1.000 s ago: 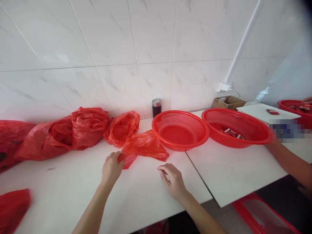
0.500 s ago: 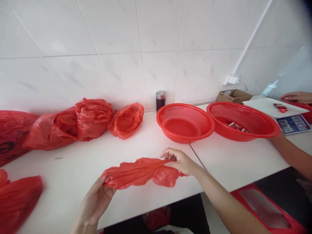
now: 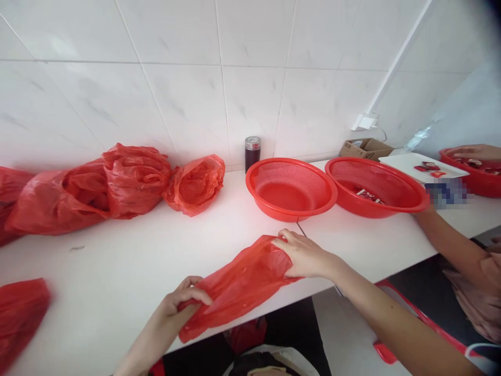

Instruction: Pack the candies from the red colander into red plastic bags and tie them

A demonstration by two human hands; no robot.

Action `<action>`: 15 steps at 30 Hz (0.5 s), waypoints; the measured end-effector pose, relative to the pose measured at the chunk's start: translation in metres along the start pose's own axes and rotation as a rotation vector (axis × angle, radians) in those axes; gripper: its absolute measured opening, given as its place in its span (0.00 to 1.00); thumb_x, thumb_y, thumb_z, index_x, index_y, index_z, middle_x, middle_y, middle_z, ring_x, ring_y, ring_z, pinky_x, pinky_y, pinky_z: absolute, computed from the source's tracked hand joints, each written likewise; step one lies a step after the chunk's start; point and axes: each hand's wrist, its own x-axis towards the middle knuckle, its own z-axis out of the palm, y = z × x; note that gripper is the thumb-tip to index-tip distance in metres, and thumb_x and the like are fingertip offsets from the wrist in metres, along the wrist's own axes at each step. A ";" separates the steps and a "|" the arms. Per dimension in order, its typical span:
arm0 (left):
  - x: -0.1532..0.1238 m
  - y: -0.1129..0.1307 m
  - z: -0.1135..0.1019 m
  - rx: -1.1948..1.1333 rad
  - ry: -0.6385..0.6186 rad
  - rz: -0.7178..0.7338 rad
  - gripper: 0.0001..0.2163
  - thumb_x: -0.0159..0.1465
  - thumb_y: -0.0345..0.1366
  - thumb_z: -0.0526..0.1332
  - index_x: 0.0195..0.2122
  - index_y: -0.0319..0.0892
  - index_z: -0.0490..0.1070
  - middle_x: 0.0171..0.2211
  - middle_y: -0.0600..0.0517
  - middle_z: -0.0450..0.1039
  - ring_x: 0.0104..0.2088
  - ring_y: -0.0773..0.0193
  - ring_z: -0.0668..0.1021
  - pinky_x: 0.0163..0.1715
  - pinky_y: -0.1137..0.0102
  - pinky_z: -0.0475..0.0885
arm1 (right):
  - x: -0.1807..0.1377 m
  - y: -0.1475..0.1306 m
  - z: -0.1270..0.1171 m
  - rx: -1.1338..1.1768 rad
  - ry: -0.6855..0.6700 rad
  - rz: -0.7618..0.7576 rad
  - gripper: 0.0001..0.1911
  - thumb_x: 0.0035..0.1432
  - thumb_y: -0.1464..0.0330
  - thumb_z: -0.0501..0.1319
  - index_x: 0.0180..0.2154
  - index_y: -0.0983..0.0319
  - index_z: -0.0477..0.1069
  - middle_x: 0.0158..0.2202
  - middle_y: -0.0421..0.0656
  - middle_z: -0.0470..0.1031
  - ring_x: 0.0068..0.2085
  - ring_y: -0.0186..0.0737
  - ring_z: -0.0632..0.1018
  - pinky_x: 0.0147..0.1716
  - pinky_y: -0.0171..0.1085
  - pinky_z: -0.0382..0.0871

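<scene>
A thin red plastic bag (image 3: 242,284) stretches between my hands at the front edge of the white table (image 3: 129,282). My left hand (image 3: 178,305) grips its lower left end, thumb and fingers pinching the film. At the upper right end, my right hand (image 3: 303,256) is closed on the bag, with part of the fingers inside or behind the plastic. Just beyond stands a red colander basket (image 3: 291,211) with nothing in it. A second red basket (image 3: 376,209), beside it on the right, holds several small packets (image 3: 368,196).
Crumpled red bags (image 3: 135,183) line the wall on the left, and another red bag (image 3: 23,318) lies front left. A dark thermos (image 3: 252,154) stands behind the baskets. At right are a cardboard box (image 3: 364,149), a white scale (image 3: 422,162) and a co-worker's arms (image 3: 450,235).
The bag, bunched lengthwise before, is now spread wider and flatter, its left end lower. My left hand has moved right and turned over the bag. The co-worker's hand has more packets on the scale.
</scene>
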 end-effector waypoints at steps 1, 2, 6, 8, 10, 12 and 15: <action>0.001 -0.003 0.002 0.195 -0.022 0.011 0.07 0.61 0.37 0.59 0.34 0.47 0.78 0.48 0.50 0.69 0.45 0.60 0.76 0.44 0.68 0.72 | -0.001 0.003 -0.003 -0.015 -0.040 0.008 0.46 0.35 0.66 0.71 0.59 0.51 0.63 0.49 0.47 0.65 0.48 0.51 0.70 0.45 0.43 0.66; 0.003 -0.007 0.004 0.346 -0.013 0.019 0.11 0.61 0.37 0.58 0.41 0.48 0.78 0.52 0.49 0.67 0.48 0.57 0.75 0.48 0.65 0.71 | -0.001 0.004 -0.007 -0.020 -0.079 0.015 0.47 0.35 0.66 0.71 0.60 0.51 0.62 0.52 0.48 0.64 0.50 0.52 0.69 0.48 0.45 0.65; 0.014 -0.023 0.009 0.521 0.243 0.106 0.23 0.61 0.38 0.56 0.58 0.43 0.66 0.61 0.44 0.60 0.59 0.51 0.67 0.59 0.58 0.62 | -0.010 0.005 -0.029 0.117 -0.242 -0.011 0.44 0.40 0.64 0.70 0.61 0.48 0.60 0.61 0.46 0.58 0.60 0.55 0.63 0.57 0.48 0.58; 0.016 -0.025 0.007 0.479 0.292 0.141 0.25 0.61 0.40 0.56 0.60 0.42 0.64 0.62 0.45 0.60 0.61 0.51 0.65 0.61 0.57 0.58 | -0.019 0.007 -0.040 0.295 -0.274 -0.054 0.38 0.46 0.60 0.68 0.60 0.46 0.62 0.63 0.43 0.57 0.62 0.52 0.61 0.58 0.46 0.58; 0.015 -0.025 0.003 0.407 0.262 0.135 0.26 0.61 0.42 0.57 0.61 0.47 0.62 0.62 0.49 0.62 0.62 0.52 0.64 0.62 0.57 0.56 | -0.030 0.017 -0.050 0.459 -0.138 -0.046 0.31 0.52 0.56 0.64 0.58 0.47 0.64 0.62 0.41 0.59 0.61 0.49 0.63 0.57 0.44 0.60; 0.012 -0.024 -0.002 0.335 0.199 0.099 0.26 0.61 0.45 0.58 0.62 0.52 0.61 0.63 0.54 0.62 0.63 0.53 0.62 0.63 0.57 0.53 | -0.042 0.042 -0.056 0.518 0.169 0.071 0.26 0.56 0.55 0.60 0.57 0.50 0.66 0.59 0.43 0.65 0.58 0.47 0.68 0.54 0.44 0.64; 0.009 -0.027 -0.007 0.245 0.148 0.051 0.27 0.60 0.49 0.59 0.61 0.55 0.63 0.62 0.57 0.63 0.63 0.52 0.62 0.63 0.57 0.52 | -0.066 0.105 -0.058 0.302 0.742 0.527 0.27 0.56 0.53 0.58 0.55 0.55 0.66 0.54 0.48 0.69 0.50 0.48 0.73 0.50 0.47 0.66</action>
